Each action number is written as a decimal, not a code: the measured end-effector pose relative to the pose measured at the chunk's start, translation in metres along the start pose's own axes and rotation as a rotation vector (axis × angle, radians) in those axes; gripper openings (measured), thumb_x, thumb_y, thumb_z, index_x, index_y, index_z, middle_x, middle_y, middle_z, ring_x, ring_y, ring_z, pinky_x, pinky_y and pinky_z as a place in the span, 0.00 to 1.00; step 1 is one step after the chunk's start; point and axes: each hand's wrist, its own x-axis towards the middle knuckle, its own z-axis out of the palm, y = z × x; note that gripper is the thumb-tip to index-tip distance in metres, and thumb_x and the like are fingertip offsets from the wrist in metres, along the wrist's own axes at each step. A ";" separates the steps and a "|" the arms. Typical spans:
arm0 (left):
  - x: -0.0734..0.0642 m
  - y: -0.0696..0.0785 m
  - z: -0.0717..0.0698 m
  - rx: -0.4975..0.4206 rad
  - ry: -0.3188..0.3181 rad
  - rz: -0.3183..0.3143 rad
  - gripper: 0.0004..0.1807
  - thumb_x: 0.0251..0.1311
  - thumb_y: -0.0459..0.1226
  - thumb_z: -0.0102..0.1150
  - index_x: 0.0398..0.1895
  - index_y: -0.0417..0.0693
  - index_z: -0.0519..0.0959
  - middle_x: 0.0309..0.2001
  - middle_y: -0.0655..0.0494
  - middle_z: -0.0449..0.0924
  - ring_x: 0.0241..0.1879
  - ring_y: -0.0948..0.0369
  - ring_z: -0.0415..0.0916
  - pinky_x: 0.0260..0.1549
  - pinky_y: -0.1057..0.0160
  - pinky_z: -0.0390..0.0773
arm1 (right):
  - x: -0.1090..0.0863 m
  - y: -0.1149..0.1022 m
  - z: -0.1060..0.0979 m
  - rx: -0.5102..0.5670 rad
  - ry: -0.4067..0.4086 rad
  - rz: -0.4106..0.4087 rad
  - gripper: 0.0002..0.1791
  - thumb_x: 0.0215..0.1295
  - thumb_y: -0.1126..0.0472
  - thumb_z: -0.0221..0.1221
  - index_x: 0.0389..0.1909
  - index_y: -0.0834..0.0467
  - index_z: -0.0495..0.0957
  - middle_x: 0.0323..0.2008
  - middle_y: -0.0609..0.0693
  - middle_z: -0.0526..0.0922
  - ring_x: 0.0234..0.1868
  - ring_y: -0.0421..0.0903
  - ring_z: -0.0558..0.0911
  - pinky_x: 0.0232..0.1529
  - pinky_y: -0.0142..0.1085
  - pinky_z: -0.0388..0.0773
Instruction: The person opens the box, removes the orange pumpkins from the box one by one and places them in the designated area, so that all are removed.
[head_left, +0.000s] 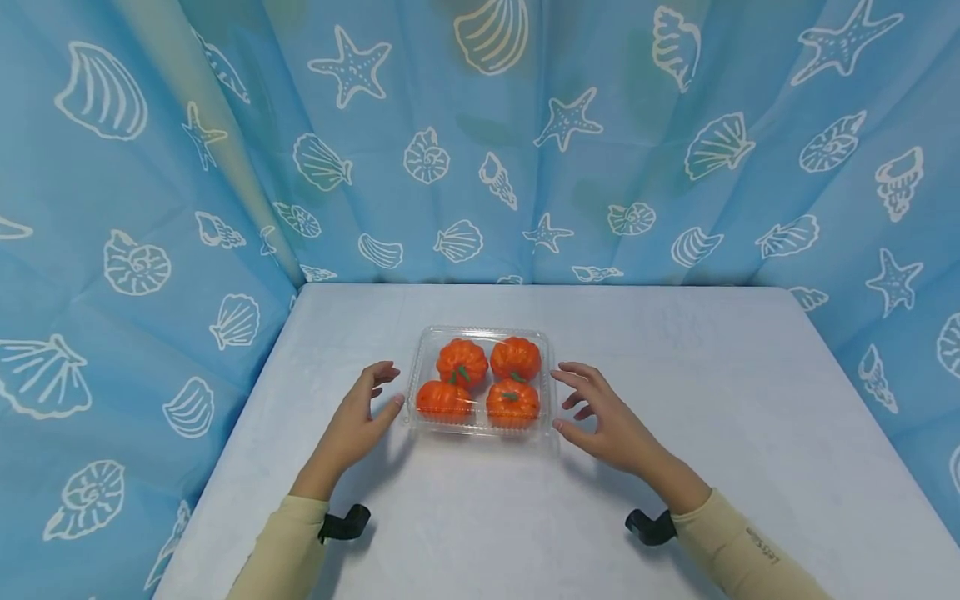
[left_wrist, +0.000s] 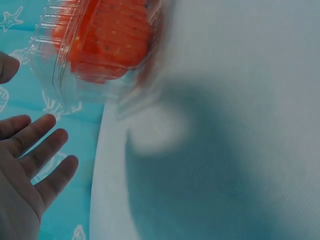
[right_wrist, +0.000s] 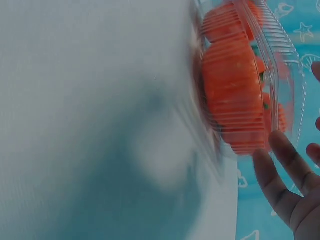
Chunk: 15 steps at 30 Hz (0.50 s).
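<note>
Clear rectangular plastic box (head_left: 483,332): we're seeing it sitting on the white counter (head_left: 480,517), roughly square to us, and we're guessing that's so both side walls are easy to get at.
Ribbed orange pumpkins (head_left: 513,407): four of 'em are sitting inside, two by two, and we're figuring the box walls are stopping them rolling about.
Bare left hand (head_left: 356,427): we're holding it just beside the left wall, likely to be matching the other side.
Left fingers (left_wrist: 45,150): they're sitting spread apart, thumb well off from the rest, and we're gripping nothing.
Bare right hand (head_left: 611,423): we're hovering it by the right wall, pretty much mirroring.
Right fingers (right_wrist: 272,182): these are sitting apart too, holding nothing; the wrist view is showing two tips overlapping the box, but we're not able to tell if they're touching plastic.
</note>
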 end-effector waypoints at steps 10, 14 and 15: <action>-0.001 0.002 0.008 -0.101 -0.090 -0.043 0.40 0.70 0.42 0.61 0.79 0.40 0.54 0.72 0.42 0.66 0.69 0.45 0.67 0.66 0.41 0.69 | 0.000 -0.004 0.012 0.033 -0.077 -0.009 0.46 0.57 0.56 0.74 0.75 0.51 0.65 0.79 0.53 0.49 0.50 0.45 0.81 0.47 0.41 0.86; -0.002 0.002 0.011 -0.121 -0.144 -0.095 0.48 0.66 0.47 0.65 0.81 0.41 0.49 0.76 0.43 0.60 0.72 0.45 0.64 0.68 0.42 0.67 | 0.002 -0.004 0.015 0.036 -0.080 -0.017 0.45 0.56 0.57 0.75 0.75 0.50 0.65 0.79 0.53 0.48 0.50 0.45 0.80 0.48 0.42 0.86; -0.002 0.002 0.012 -0.124 -0.155 -0.108 0.50 0.65 0.48 0.66 0.81 0.41 0.48 0.77 0.44 0.59 0.73 0.45 0.63 0.68 0.43 0.67 | 0.002 -0.005 0.015 0.035 -0.079 -0.016 0.45 0.57 0.58 0.74 0.75 0.50 0.65 0.80 0.53 0.48 0.50 0.45 0.80 0.48 0.43 0.85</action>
